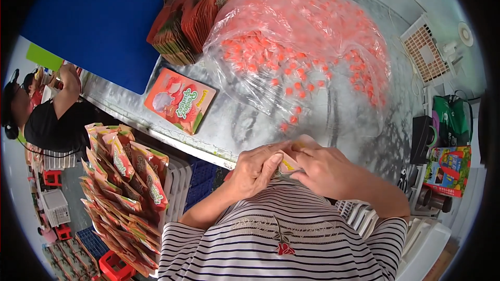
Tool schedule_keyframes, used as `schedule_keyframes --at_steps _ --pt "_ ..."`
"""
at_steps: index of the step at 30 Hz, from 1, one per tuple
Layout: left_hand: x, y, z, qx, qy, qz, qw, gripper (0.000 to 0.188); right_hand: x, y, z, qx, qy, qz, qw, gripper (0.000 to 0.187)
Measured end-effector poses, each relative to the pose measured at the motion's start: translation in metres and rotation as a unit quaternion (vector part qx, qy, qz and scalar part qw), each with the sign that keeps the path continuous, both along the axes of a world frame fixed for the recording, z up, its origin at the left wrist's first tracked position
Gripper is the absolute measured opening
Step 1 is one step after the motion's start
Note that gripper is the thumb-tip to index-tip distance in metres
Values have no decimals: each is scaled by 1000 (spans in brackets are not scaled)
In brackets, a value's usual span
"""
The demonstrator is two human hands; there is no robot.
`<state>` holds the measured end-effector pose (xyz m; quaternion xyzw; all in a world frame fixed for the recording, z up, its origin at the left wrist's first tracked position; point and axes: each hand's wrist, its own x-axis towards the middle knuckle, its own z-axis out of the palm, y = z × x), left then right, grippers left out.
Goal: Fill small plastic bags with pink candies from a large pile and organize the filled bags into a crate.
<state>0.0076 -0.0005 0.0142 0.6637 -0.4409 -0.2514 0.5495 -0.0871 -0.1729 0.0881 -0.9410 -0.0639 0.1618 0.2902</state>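
Note:
At the table's near edge, close to my body, both hands are closed on one small printed candy pouch [288, 163]. My left hand [256, 170] grips its left side, with the thumb lying across the front. My right hand [324, 170] pinches the other side with bent fingers. Most of the pouch is hidden by the hands, so I cannot tell whether it is sealed or filled. Beyond them, loose red wrapped candies [294, 119] spill from a large clear plastic bag [307, 10]. A red printed pouch [179, 100] lies flat on the table to the left.
Stacked flat pouches [200, 15] stand beside a blue board [104, 21] at the back left. A crate heaped with pouches [122, 192] is left of me. A person in black [57, 119] works at far left. A white perforated basket [426, 52] leans at the right.

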Motion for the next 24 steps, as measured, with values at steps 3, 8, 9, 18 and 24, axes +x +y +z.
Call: schedule_keyframes --at_steps 3,8,9,18,24 --pt "-8 0 3 10 92 64 994 30 2 0 9 40 -68 -7 997 28" --pt "-17 -6 -3 -69 38 55 995 37 19 -12 2 57 82 113 989 27" --pt "-19 -8 -8 -95 -16 54 994 36 24 -14 -3 53 222 171 958 28" --pt "-17 -5 -7 -34 115 111 987 28 4 -3 -6 -23 -168 2 986 21" --pt "-22 -11 -8 -20 55 135 989 34 15 -15 -27 -9 3 67 998 19"
